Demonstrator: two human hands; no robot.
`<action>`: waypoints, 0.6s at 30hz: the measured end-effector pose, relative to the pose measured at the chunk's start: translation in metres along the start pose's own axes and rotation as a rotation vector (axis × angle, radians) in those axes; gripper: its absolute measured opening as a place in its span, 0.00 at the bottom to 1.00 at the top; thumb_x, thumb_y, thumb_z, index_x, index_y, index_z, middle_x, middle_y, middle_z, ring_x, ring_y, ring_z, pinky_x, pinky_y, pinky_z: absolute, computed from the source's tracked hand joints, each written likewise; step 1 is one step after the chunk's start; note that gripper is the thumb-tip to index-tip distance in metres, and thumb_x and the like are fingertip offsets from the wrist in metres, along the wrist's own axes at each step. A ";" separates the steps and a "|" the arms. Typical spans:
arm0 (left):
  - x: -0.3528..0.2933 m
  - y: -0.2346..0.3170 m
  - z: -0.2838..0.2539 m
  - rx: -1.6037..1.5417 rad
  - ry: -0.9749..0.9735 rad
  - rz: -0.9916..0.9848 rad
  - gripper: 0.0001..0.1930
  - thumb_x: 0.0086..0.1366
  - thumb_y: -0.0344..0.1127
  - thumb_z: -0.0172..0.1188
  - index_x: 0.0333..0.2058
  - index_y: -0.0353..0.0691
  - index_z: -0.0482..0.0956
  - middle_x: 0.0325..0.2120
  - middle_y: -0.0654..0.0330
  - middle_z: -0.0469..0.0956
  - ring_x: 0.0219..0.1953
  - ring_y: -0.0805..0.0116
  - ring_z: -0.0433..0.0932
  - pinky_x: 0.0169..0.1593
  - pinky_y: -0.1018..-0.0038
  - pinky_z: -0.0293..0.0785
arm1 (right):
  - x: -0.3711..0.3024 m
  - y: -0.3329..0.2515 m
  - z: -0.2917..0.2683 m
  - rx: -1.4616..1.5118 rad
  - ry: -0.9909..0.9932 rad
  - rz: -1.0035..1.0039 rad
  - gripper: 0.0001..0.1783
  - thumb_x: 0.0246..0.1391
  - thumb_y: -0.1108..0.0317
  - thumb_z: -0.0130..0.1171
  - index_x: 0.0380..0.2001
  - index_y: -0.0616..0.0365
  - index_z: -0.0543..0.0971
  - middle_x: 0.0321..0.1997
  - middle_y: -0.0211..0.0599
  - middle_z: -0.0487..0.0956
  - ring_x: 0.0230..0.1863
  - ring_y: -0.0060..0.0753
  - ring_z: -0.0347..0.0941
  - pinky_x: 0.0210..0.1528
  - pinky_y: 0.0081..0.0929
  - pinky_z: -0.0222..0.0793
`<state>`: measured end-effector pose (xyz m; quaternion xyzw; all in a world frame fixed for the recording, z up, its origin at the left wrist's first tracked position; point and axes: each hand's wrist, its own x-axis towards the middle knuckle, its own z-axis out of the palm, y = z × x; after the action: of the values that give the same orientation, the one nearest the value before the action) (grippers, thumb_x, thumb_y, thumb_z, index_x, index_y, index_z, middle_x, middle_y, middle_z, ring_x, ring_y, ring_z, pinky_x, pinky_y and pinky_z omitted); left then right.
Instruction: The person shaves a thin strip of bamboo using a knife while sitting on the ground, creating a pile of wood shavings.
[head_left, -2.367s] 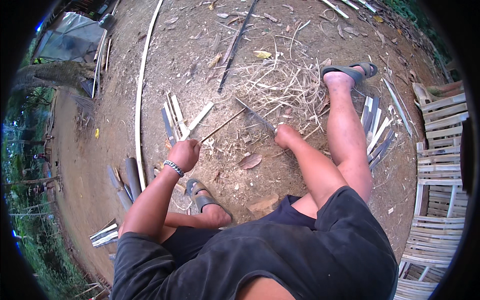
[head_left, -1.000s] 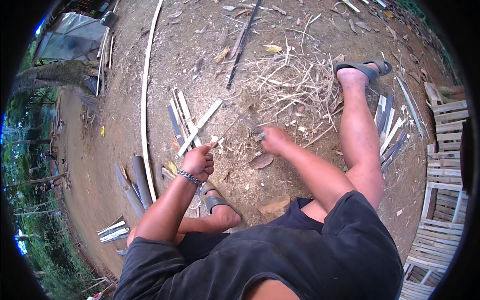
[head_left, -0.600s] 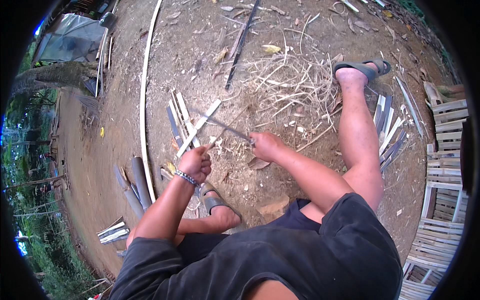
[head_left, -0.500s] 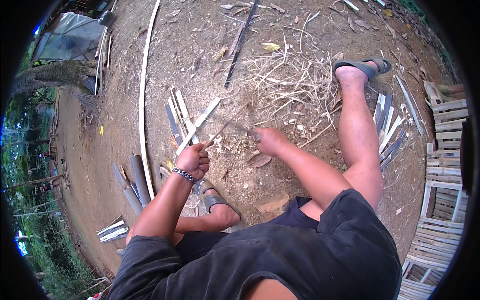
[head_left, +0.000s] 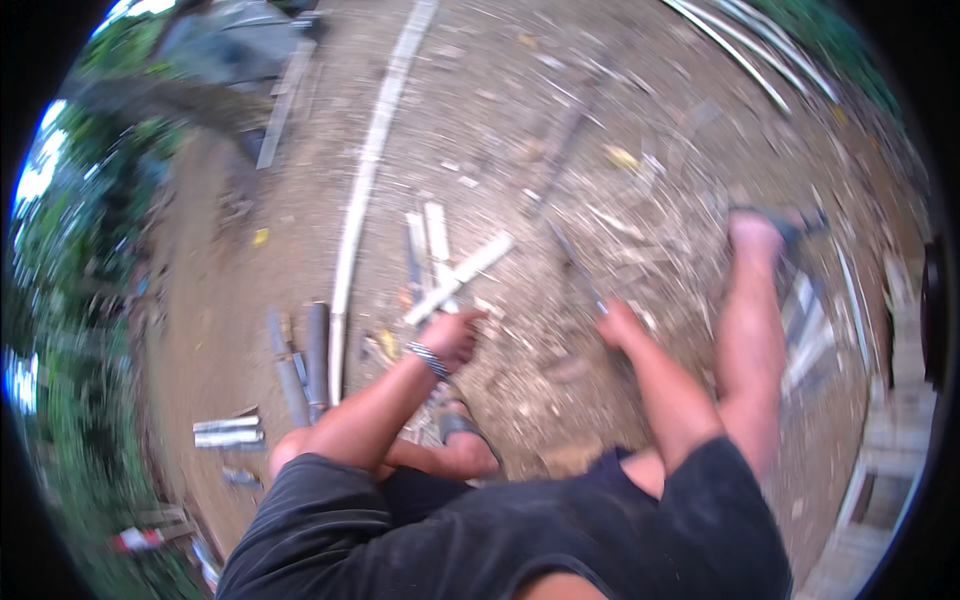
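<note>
My right hand (head_left: 622, 325) is closed round the handle of a long-bladed knife (head_left: 577, 258), its blade slanting up and to the left over the littered ground. To the left, my left hand (head_left: 455, 338), with a chain bracelet at the wrist, hangs over the ground near my foot. Motion smears its fingers; one looks stretched to the right, and I cannot make out anything held. Just beyond that hand a pale split strip (head_left: 462, 279) lies across other pale strips (head_left: 438, 235).
Pale shavings (head_left: 640, 235) litter the ground ahead. A long pale pole (head_left: 365, 185) runs away at left, beside dark split bamboo pieces (head_left: 318, 350). More strips (head_left: 805, 330) lie beyond my right leg. A slatted bamboo structure (head_left: 885, 450) stands at the right.
The view has swung and blurred, shifting the scene rightward and down. The thin brown strip that was in my left hand no longer shows. The knife now points up and left, clear of that hand.
</note>
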<state>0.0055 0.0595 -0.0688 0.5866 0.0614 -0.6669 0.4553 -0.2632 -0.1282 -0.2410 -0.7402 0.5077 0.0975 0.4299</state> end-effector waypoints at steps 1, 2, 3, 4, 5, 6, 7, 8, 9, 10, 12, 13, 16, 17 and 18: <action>-0.007 0.007 0.022 0.107 0.043 0.005 0.14 0.72 0.32 0.48 0.53 0.40 0.75 0.14 0.77 0.55 0.12 0.83 0.53 0.14 0.81 0.49 | 0.000 0.006 -0.001 0.027 0.026 -0.037 0.14 0.50 0.64 0.60 0.38 0.63 0.81 0.38 0.56 0.82 0.41 0.55 0.80 0.42 0.47 0.75; -0.014 0.014 0.045 0.266 0.092 -0.028 0.08 0.70 0.36 0.56 0.45 0.43 0.79 0.13 0.76 0.57 0.11 0.83 0.54 0.14 0.80 0.49 | -0.001 0.008 0.001 0.052 0.040 -0.060 0.15 0.50 0.63 0.61 0.37 0.63 0.81 0.37 0.56 0.82 0.41 0.55 0.80 0.42 0.47 0.75; -0.010 0.006 0.034 0.415 0.091 0.049 0.07 0.67 0.41 0.61 0.39 0.47 0.79 0.13 0.76 0.59 0.11 0.83 0.55 0.13 0.79 0.48 | 0.000 -0.002 0.007 0.046 0.041 -0.087 0.15 0.49 0.62 0.62 0.36 0.63 0.81 0.37 0.56 0.82 0.40 0.56 0.80 0.42 0.47 0.75; -0.005 0.003 0.020 0.557 0.042 0.060 0.07 0.67 0.41 0.60 0.41 0.49 0.79 0.12 0.76 0.57 0.12 0.83 0.56 0.14 0.81 0.47 | 0.001 -0.007 0.017 0.019 0.037 -0.102 0.15 0.49 0.61 0.63 0.35 0.63 0.81 0.36 0.56 0.82 0.40 0.56 0.80 0.43 0.48 0.75; 0.001 0.001 0.010 0.708 0.065 0.059 0.08 0.67 0.42 0.58 0.39 0.47 0.80 0.12 0.74 0.63 0.13 0.80 0.62 0.15 0.78 0.54 | -0.005 -0.012 0.020 -0.002 0.059 -0.108 0.15 0.48 0.61 0.63 0.34 0.62 0.81 0.35 0.55 0.82 0.39 0.56 0.81 0.42 0.48 0.75; 0.010 0.003 0.013 0.877 0.063 0.063 0.09 0.67 0.42 0.56 0.37 0.45 0.81 0.12 0.71 0.68 0.14 0.77 0.67 0.16 0.75 0.60 | -0.005 -0.005 0.013 -0.020 0.104 -0.121 0.14 0.48 0.61 0.63 0.34 0.62 0.81 0.35 0.55 0.82 0.39 0.56 0.81 0.42 0.48 0.75; 0.017 0.002 0.012 1.060 0.014 0.221 0.11 0.68 0.42 0.55 0.35 0.43 0.81 0.14 0.68 0.73 0.16 0.74 0.71 0.20 0.72 0.65 | -0.006 -0.001 0.009 -0.029 0.140 -0.134 0.14 0.48 0.62 0.63 0.33 0.61 0.81 0.35 0.55 0.83 0.39 0.56 0.81 0.42 0.48 0.75; 0.024 -0.002 0.011 1.245 -0.027 0.377 0.13 0.68 0.42 0.53 0.33 0.42 0.82 0.16 0.65 0.77 0.19 0.71 0.75 0.24 0.70 0.70 | -0.010 -0.002 0.008 -0.057 0.147 -0.127 0.13 0.48 0.63 0.62 0.34 0.61 0.81 0.36 0.55 0.83 0.39 0.57 0.80 0.43 0.48 0.75; 0.014 0.001 0.017 1.433 -0.064 0.528 0.15 0.68 0.42 0.51 0.31 0.40 0.82 0.18 0.62 0.81 0.21 0.69 0.80 0.28 0.68 0.75 | -0.017 -0.008 0.008 -0.080 0.150 -0.119 0.13 0.47 0.64 0.62 0.35 0.61 0.81 0.36 0.55 0.83 0.40 0.57 0.80 0.43 0.48 0.75; 0.006 0.003 0.027 1.512 0.035 0.438 0.20 0.68 0.43 0.48 0.25 0.37 0.82 0.25 0.57 0.86 0.30 0.64 0.84 0.41 0.67 0.78 | -0.023 -0.015 0.007 -0.100 0.156 -0.108 0.13 0.47 0.64 0.62 0.36 0.60 0.81 0.37 0.55 0.83 0.40 0.57 0.80 0.44 0.47 0.75; 0.012 -0.003 0.024 1.598 0.020 0.447 0.20 0.67 0.43 0.48 0.24 0.35 0.81 0.24 0.56 0.85 0.30 0.60 0.84 0.41 0.63 0.78 | -0.046 -0.041 0.005 -0.067 0.124 -0.186 0.15 0.47 0.66 0.61 0.39 0.59 0.80 0.38 0.55 0.82 0.41 0.57 0.80 0.46 0.47 0.75; 0.017 -0.006 0.025 1.633 0.008 0.459 0.21 0.67 0.43 0.48 0.23 0.34 0.81 0.24 0.53 0.84 0.30 0.57 0.83 0.41 0.61 0.78 | -0.061 -0.053 0.005 -0.050 0.107 -0.218 0.15 0.46 0.67 0.61 0.40 0.59 0.80 0.39 0.55 0.82 0.42 0.57 0.80 0.47 0.47 0.75; 0.021 -0.016 0.019 1.600 0.208 0.579 0.19 0.65 0.42 0.49 0.25 0.33 0.81 0.25 0.44 0.82 0.30 0.47 0.82 0.42 0.57 0.77 | -0.109 -0.107 -0.001 -0.050 0.000 -0.333 0.18 0.47 0.68 0.61 0.44 0.56 0.79 0.39 0.55 0.82 0.42 0.56 0.80 0.48 0.46 0.75; 0.012 -0.012 0.023 1.510 0.204 0.549 0.18 0.63 0.42 0.50 0.27 0.32 0.80 0.26 0.38 0.79 0.31 0.41 0.80 0.42 0.54 0.75 | -0.112 -0.109 -0.004 -0.058 -0.002 -0.351 0.17 0.47 0.68 0.60 0.44 0.56 0.79 0.39 0.54 0.82 0.43 0.57 0.80 0.49 0.46 0.75; 0.010 -0.002 0.028 1.548 0.186 0.499 0.18 0.64 0.41 0.50 0.27 0.32 0.80 0.26 0.39 0.79 0.31 0.42 0.80 0.41 0.54 0.75 | -0.116 -0.110 -0.010 -0.070 0.014 -0.364 0.17 0.48 0.68 0.59 0.43 0.56 0.79 0.39 0.54 0.82 0.43 0.57 0.79 0.49 0.47 0.74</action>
<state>-0.0155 0.0385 -0.0695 0.7843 -0.5111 -0.3482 0.0495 -0.2281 -0.0458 -0.1084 -0.8350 0.3645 0.0306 0.4110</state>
